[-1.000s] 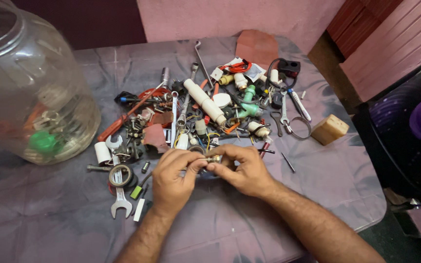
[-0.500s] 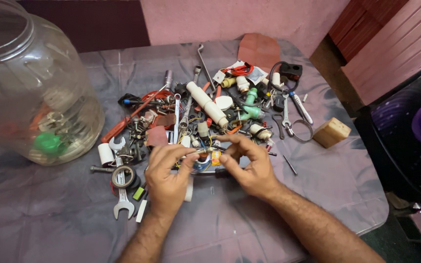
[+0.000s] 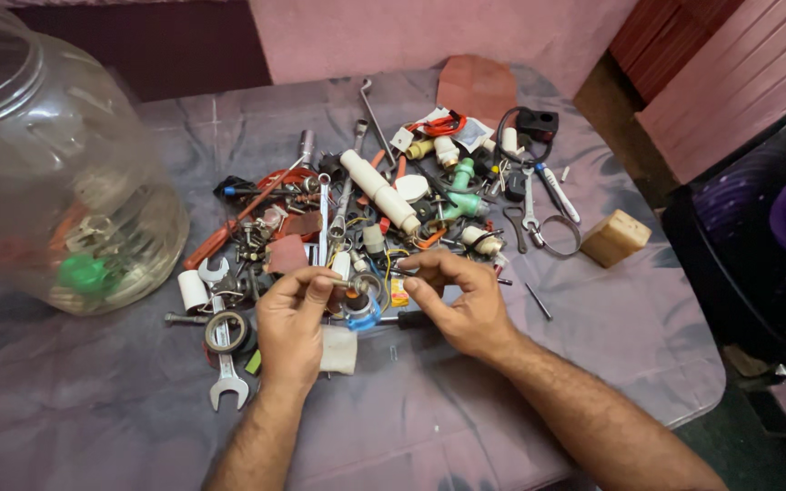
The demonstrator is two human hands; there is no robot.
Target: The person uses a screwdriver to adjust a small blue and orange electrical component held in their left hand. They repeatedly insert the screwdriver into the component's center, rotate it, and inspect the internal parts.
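Both hands work at the near edge of a heap of small hardware on a cloth-covered counter (image 3: 548, 364). The left hand (image 3: 291, 323) has its grip closed, thumb and forefinger pinched on a small metal fitting (image 3: 349, 285) held just above the pile; the right hand (image 3: 461, 305) curls its fingers close to the other side of that fitting, its grip nearly closed, though whether it actually touches the part cannot be told. Below the fitting lies a blue ring (image 3: 363, 318), and a white tape roll (image 3: 338, 350) sits against the left hand's wrist side. An open-ended spanner (image 3: 227, 368) lies left of that hand. A large clear jar (image 3: 38, 164) crowds the counter's left side. A wooden block (image 3: 616, 238) stands apart on the right, near the counter's edge. Bare cloth lies open in front of the hands and to the right.
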